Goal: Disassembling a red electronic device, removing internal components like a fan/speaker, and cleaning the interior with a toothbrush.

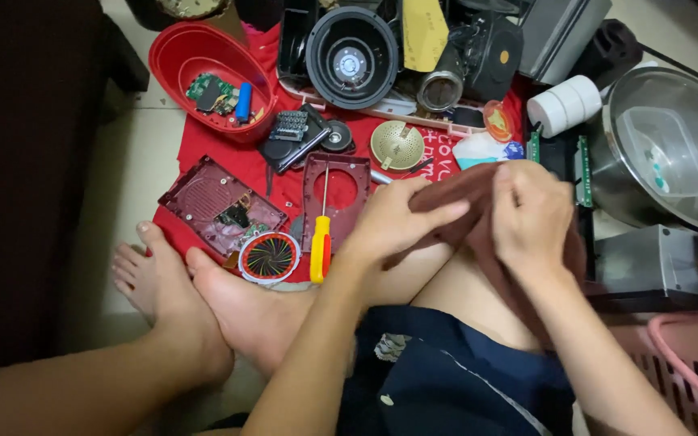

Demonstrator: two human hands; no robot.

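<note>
Over the bent knee, a brown cloth is held between both hands. The left hand is laid on the cloth's near-left edge, fingers extended and pressed flat with the thumb beneath, so the fabric is pinched. The right hand is closed over the upper-right part of the cloth, fingers curled tight around a gathered fold. Whether anything is wrapped inside the fold cannot be told.

For good handling, the cloth should be kept taut between the two grips, and the loose tail hanging over the thigh should be kept off the parts on the floor. Pressure is judged best applied through the flat left fingers while the right grip stays firm.

Ahead of the hands, a red mat is spread on the floor and is crowded. A yellow-handled screwdriver lies just left of the left wrist, across a dark red frame. A dark red housing with exposed wiring lies further left, with a round coil beside the bare foot. A red bowl holds a circuit board and a blue cell. A perforated brass disc rests beyond the left hand. To the right, a steel bowl and a white roll stand close to the right hand; the screwdriver and the frame are the nearest obstacles.
</note>
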